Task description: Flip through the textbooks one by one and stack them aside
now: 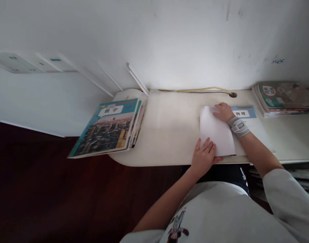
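A white sheet or folded cover [216,130] lies on the desk beside a book with a blue and white cover [255,126], partly over it. My left hand [204,156] rests on the sheet's lower left edge, its fingers spread. Near the top of the same sheet lies my right hand [223,112], fingers apart and laid on the paper, with a grey band round the wrist. The lower part of the blue and white book is partly hidden by my right forearm.
A stack of books with a city picture on top [106,128] overhangs the desk's left end. Another stack [285,98] stands at the right by the wall. A yellow cable [207,89] runs along the back of the white desk [169,135] to a round hole.
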